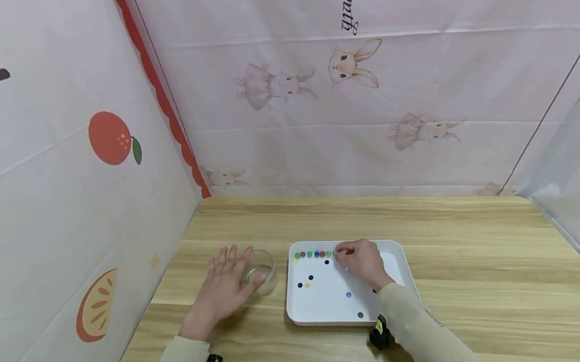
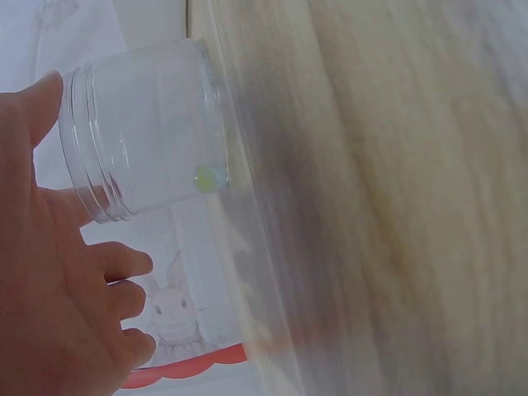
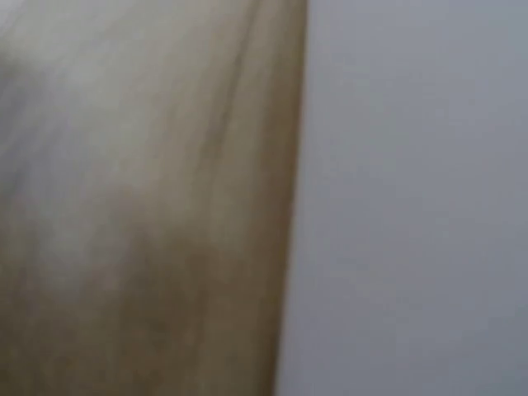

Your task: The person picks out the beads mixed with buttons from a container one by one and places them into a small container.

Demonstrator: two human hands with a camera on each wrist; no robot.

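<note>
A clear jar [image 1: 262, 260] stands on the table, held at its rim between the thumb and index finger of my left hand [image 1: 227, 288]; the other fingers are spread. In the left wrist view a yellow-green marble [image 2: 206, 179] lies at the bottom of the jar. My right hand [image 1: 365, 260] reaches over a white tray [image 1: 325, 306], its fingertips pinching a small greenish marble [image 1: 334, 253] at the right end of a row of marbles. That row, with green, reddish and blue marbles [image 1: 317, 254], runs along the tray's far edge. The right wrist view does not show the hand.
Loose on the tray lie dark marbles [image 1: 310, 277], yellow ones [image 1: 307, 286] and a blue one [image 1: 348, 294]. The wooden table [image 1: 492, 279] meets a printed cloth wall [image 1: 288, 164] at the back and another [image 1: 134, 216] at the left.
</note>
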